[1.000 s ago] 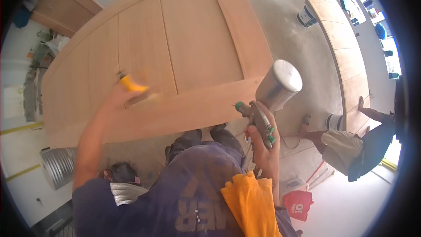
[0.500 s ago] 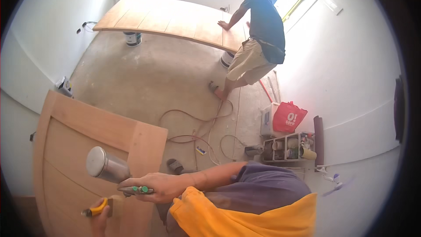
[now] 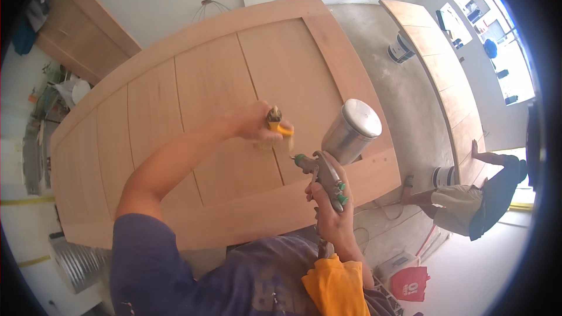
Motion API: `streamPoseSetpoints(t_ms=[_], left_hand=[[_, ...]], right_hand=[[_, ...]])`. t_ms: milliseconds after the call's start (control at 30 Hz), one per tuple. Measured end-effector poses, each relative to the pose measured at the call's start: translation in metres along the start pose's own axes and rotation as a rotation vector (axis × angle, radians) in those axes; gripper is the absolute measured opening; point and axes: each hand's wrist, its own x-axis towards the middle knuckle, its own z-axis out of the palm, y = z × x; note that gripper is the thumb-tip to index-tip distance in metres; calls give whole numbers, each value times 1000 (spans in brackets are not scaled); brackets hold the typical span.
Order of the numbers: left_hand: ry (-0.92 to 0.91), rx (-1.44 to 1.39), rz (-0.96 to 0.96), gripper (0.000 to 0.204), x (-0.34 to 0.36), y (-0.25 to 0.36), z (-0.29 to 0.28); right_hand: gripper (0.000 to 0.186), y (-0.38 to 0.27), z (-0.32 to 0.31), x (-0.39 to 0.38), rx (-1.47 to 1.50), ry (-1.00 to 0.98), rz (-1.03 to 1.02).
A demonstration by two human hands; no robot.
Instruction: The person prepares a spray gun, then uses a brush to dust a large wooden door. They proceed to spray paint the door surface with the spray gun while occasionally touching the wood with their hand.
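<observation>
Raised again: silver-cupped spray gun (image 3: pixel 336 158)

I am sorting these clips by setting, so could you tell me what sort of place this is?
Probably a room used as a door-finishing workshop: a bare wooden door laid flat, a spray gun in the right hand, and paint buckets on the concrete floor.
</observation>
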Motion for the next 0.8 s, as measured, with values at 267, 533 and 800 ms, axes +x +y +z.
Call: streamPoseSetpoints(t_ms=[267,533,800], left_hand=[[534,311,-501,30,108,-145,-118],[741,-5,-529,32,150,-126,-89],[598,229,-377,30,155,-124,-97]], right_hand=[[55,-1,0,-10,14,98,-35],[54,-8,22,20,-29,51,-78],[53,-27,19,48,-64,102,-235]])
